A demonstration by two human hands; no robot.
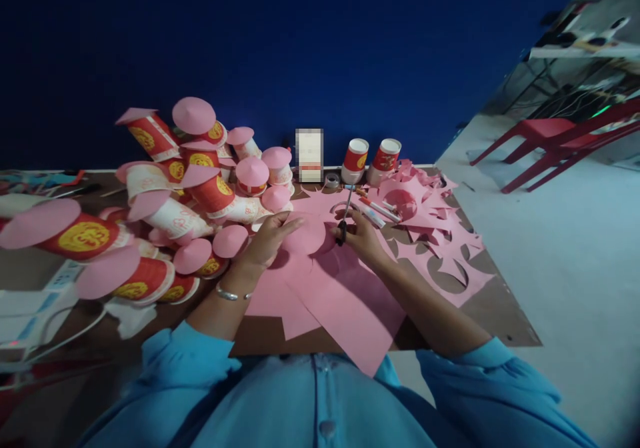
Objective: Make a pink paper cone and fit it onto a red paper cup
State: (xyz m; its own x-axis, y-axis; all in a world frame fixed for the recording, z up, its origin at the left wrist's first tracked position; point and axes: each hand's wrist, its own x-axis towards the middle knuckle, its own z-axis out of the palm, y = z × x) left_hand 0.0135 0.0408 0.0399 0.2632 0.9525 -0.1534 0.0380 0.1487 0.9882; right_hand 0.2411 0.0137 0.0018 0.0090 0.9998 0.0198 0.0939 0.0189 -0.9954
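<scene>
Fingers of the left hand (270, 240) pinch a round pink paper disc (306, 235), and scissors (342, 232) are in the right hand (364, 236).

The disc lies just to the right of the left palm, between both hands and above loose pink paper sheets (345, 318); being round, it shows no long axis. The left hand is nearer, its thumb on top. Right fingers close around the dark handles, just beside the disc's right edge; whether they also touch it, I cannot tell. The scissors' long axis points away from the body, past the disc. Farther, marker pens (381, 210) lie beyond the right hand, pink offcuts (425, 195) spread rightward, hatted paper cups (213, 193) heap to the left, and two hatless cups (356, 161) stand upright before the blue wall (320, 55).
</scene>
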